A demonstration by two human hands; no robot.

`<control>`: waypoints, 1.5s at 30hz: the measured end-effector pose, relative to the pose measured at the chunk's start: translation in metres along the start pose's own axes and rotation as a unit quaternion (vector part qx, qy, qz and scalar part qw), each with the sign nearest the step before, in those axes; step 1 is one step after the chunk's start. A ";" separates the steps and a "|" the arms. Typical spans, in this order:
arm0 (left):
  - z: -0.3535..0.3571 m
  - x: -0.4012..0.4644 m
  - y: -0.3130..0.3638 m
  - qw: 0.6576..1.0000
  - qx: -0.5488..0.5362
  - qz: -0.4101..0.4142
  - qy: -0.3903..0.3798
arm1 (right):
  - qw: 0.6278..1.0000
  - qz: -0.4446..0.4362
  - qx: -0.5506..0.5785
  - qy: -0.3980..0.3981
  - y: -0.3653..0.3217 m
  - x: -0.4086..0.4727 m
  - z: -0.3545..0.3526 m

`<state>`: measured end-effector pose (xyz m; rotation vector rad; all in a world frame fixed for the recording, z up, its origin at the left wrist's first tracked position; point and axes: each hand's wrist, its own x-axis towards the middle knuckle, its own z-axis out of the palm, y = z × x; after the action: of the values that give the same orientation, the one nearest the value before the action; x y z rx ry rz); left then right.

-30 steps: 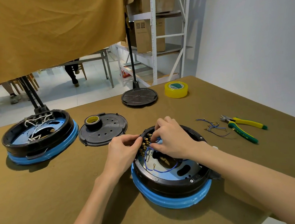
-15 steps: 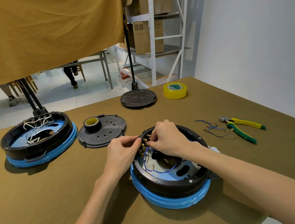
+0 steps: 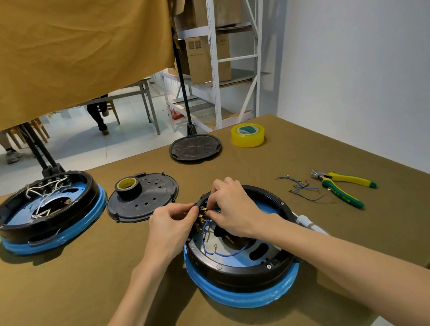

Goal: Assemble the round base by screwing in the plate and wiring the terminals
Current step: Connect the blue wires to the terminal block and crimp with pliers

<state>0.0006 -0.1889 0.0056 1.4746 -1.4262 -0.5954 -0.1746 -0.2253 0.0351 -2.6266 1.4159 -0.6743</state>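
A round black base (image 3: pixel 243 268) with a blue wrapped rim lies open side up in front of me. At its far left edge stands a black terminal block (image 3: pixel 201 210) with brass tabs. My left hand (image 3: pixel 170 228) pinches that block from the left. My right hand (image 3: pixel 234 209) reaches in from the right, its fingertips pinching something small at the top tabs; what it is stays hidden. Blue wires (image 3: pixel 223 251) with ring ends loop loose inside the base. The black round plate (image 3: pixel 144 198) lies to the left with a tape roll (image 3: pixel 128 187) on it.
A second base (image 3: pixel 46 217) with white wires sits at the far left. Spare blue wires (image 3: pixel 300 187) and yellow-green pliers (image 3: pixel 344 186) lie at the right. A yellow tape roll (image 3: pixel 247 134) and a black stand foot (image 3: pixel 194 146) are at the back edge.
Both hands stay at the terminal block; the right fingers have shifted slightly on the upper tabs. The view has drifted a little.
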 end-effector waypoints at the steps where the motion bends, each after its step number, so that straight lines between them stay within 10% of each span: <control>1: 0.000 0.000 0.000 1.000 0.000 -0.001 0.001 | 1.000 0.002 -0.004 0.000 0.001 0.000 0.001; 8: 0.001 -0.004 0.005 1.000 0.014 -0.011 0.004 | 0.999 0.014 0.018 -0.029 0.005 0.000 -0.011; 14: 0.005 -0.006 0.013 0.998 0.068 -0.006 0.007 | 0.971 0.193 0.061 0.129 0.088 -0.020 -0.052; 18: 0.010 -0.011 0.016 0.998 0.053 -0.017 0.008 | 0.945 0.313 -0.095 -0.023 0.138 -0.047 -0.051; 27: 0.014 -0.023 0.019 0.999 0.034 -0.033 0.014 | 0.952 0.303 -0.017 -0.036 0.149 -0.058 -0.052; 36: 0.008 -0.041 0.035 0.973 0.212 0.035 0.085 | 0.959 0.150 0.176 0.166 0.087 -0.071 -0.080; 45: 0.020 -0.031 0.070 0.991 0.049 0.110 -0.055 | 0.905 0.134 0.330 0.233 0.045 -0.055 -0.096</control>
<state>-0.0553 -0.1552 0.0498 1.3520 -1.6994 -0.4802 -0.2761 -0.1937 0.0906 -1.7750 1.2864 -1.4921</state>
